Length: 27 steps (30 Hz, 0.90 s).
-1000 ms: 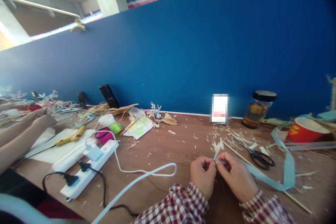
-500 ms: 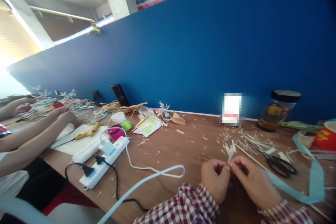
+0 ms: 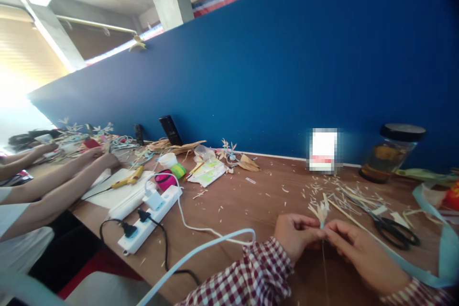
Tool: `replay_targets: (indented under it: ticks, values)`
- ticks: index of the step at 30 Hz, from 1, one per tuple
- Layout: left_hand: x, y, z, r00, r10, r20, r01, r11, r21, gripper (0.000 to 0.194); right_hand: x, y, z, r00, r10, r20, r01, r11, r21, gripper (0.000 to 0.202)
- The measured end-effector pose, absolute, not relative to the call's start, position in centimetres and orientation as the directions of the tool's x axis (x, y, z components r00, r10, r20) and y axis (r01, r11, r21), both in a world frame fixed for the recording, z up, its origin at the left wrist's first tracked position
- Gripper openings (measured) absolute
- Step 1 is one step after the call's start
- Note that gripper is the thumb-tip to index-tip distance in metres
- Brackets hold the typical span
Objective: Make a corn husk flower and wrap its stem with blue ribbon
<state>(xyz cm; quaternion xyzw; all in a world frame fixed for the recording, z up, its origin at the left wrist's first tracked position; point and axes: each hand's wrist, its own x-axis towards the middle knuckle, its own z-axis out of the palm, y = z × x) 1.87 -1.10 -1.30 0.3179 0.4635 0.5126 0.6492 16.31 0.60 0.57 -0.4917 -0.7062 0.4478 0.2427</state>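
A small pale flower (image 3: pixel 320 210), apparently of corn husk, stands upright with light-blue wrapping at its base. From that base a thin stem or thread (image 3: pixel 325 267) hangs down. My left hand (image 3: pixel 294 236) pinches the wrapped base from the left, thumb and forefinger together. On the other side my right hand (image 3: pixel 362 251) pinches the same spot, fingertips meeting the left ones. Close to my right hand lie black-handled scissors (image 3: pixel 396 232) and a loop of light-blue ribbon (image 3: pixel 448 253). Pale husk trimmings (image 3: pixel 353 201) are scattered behind the flower.
A lidded jar of dark liquid (image 3: pixel 389 158) stands at the back right. To the left are a power strip (image 3: pixel 152 217), a white cable (image 3: pixel 201 253), a pink pouch (image 3: pixel 165 180) and a yellow glue gun (image 3: pixel 128 178). Other people's arms (image 3: pixel 64 186) reach in at far left.
Both hands have shifted slightly right in view, and the flower shows more fully above the fingers. A thin stem or thread now shows below them. The whole view has moved slightly.
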Motion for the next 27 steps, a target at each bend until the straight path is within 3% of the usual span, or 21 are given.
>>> replay_targets:
  ticks: [10, 17, 21, 27]
  values:
    - [2.2, -1.2, -1.5, 0.05, 0.957, -0.286, -0.397, 0.282, 0.873, 0.048, 16.9, 1.1, 0.0, -0.422, 0.88, -0.22, 0.458, -0.003, -0.889, 0.034]
    - [2.4, -1.3, -1.9, -0.014, 0.97, -0.244, -0.26, 0.232, 0.937, 0.031, 16.9, 1.2, -0.7, -0.441, 0.861, -0.253, 0.386, -0.073, -0.92, 0.032]
    - [2.4, -1.4, -2.2, -0.034, 0.981, -0.193, -0.121, 0.188, 0.975, 0.028, 16.7, 1.2, -0.3, -0.464, 0.843, -0.273, 0.416, -0.065, -0.907, 0.029]
    - [1.9, -1.7, -2.1, -0.075, 0.994, -0.076, 0.223, 0.091, 0.971, 0.026, 16.3, 1.1, -0.8, -0.403, 0.879, -0.253, 0.414, -0.071, -0.907, 0.026]
